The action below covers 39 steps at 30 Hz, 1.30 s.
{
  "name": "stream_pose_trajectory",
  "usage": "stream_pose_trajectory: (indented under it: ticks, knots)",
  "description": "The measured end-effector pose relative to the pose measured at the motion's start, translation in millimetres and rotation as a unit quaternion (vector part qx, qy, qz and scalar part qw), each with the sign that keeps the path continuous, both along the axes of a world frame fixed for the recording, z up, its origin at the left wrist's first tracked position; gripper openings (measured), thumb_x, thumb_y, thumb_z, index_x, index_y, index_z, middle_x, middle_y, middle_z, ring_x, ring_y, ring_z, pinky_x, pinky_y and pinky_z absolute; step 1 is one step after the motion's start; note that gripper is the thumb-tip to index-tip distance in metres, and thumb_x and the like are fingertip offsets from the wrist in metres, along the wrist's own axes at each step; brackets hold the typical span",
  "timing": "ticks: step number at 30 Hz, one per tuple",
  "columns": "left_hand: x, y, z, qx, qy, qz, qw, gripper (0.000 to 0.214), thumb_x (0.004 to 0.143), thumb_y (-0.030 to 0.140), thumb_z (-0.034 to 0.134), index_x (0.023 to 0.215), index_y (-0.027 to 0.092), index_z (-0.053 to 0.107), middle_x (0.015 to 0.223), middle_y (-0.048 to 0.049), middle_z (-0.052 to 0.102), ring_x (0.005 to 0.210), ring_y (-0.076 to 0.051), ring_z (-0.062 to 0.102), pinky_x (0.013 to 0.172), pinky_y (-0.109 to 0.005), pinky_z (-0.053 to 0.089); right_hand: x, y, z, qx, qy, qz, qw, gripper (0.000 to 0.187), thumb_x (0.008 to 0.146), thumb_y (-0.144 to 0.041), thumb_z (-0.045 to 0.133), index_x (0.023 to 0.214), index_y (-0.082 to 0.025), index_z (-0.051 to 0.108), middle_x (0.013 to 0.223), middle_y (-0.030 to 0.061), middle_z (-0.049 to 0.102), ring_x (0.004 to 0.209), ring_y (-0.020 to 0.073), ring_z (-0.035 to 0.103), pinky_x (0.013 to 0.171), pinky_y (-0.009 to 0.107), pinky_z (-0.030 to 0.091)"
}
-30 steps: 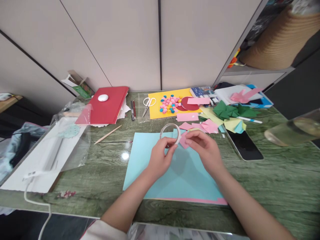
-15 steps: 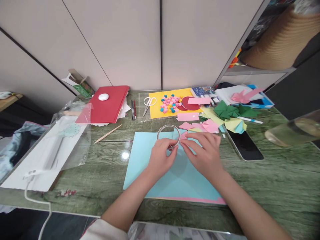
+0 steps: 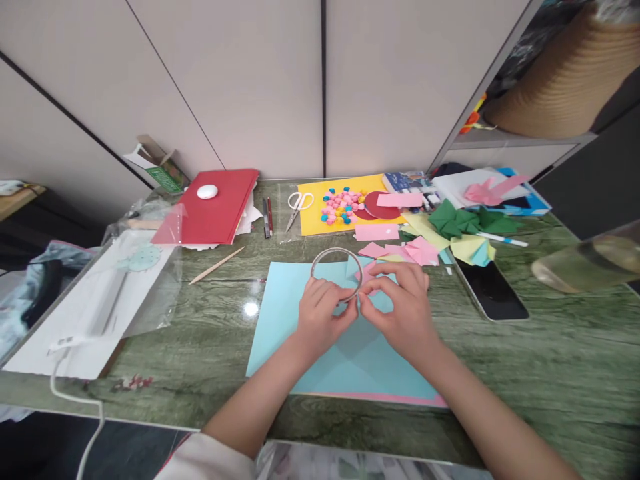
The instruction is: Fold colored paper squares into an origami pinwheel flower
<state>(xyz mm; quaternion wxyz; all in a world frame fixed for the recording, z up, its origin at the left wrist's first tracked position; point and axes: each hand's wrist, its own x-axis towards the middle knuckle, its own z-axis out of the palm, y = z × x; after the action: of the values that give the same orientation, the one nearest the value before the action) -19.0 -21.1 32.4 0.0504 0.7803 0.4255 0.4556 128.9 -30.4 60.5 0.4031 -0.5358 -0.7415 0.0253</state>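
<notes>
"While reading clock positions from the pale ring (image 3: 336, 250), list hands first."

"Left hand (image 3: 324, 310): thumb and fingers pinching ring at five o'clock of rim. Right hand (image 3: 400, 307): thumb and forefinger tips bent close together, near rim at four o'clock; cannot tell whether gripping anything between."

"Ring itself?"

"Likely a tape roll. Held on edge, face toward viewer, above far part of blue sheet (image 3: 360, 363)."

"Surroundings?"

"Yellow sheet (image 3: 309, 217), twelve o'clock. White-handled scissors (image 3: 299, 205), eleven. Pink paper scraps (image 3: 419, 251), between two and three. Phone (image 3: 493, 287), three. Wooden stick (image 3: 217, 265), nine."

"Handling notes?"

"Probably best to steady ring with left pinch, firm but light, so as not to bend rim. Bring right fingertips square to edge. Feel along with a nail rather than tug. Work well above blue sheet, to avoid creasing."
</notes>
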Motion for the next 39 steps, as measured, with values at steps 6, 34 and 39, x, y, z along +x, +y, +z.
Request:
stream_pose_trajectory:
  ticks: [6,34,39]
  knots:
    - [4,-9,1.4,-0.038,-0.039,-0.04,0.998,0.005,0.078,0.025,0.055,0.074,0.023,0.058,0.06,-0.0003,0.063,0.057,-0.014,0.055,0.061,-0.032,0.039,16,17,-9.9,-0.108,0.101,-0.017,0.989,0.007,0.077,-0.023,0.058,0.071,-0.023,0.06,0.096,0.0043,0.059,0.094,0.0223,0.054,0.08,0.04,0.04]
    - [-9,22,-4.7,-0.579,-0.178,-0.093,0.79,0.031,0.078,0.043,0.056,0.093,0.016,0.056,0.082,-0.0085,0.067,0.071,-0.019,0.064,0.075,-0.038,0.05,64,52,-38.3,-0.064,-0.02,-0.047,0.997,0.063,0.082,-0.02,0.05,0.14,-0.021,0.026,0.083,0.0033,0.065,0.081,0.0221,0.059,0.077,0.041,0.046]
    - [-1,14,3.3,-0.711,-0.411,-0.193,0.537,0.037,0.077,0.041,0.061,0.099,0.012,0.059,0.094,-0.0131,0.068,0.084,-0.021,0.067,0.091,-0.037,0.046,47,33,-21.0,0.04,-0.026,-0.043,0.998,0.063,0.084,-0.021,0.052,0.14,-0.025,0.023,0.083,0.002,0.069,0.086,0.0229,0.06,0.082,0.042,0.044]
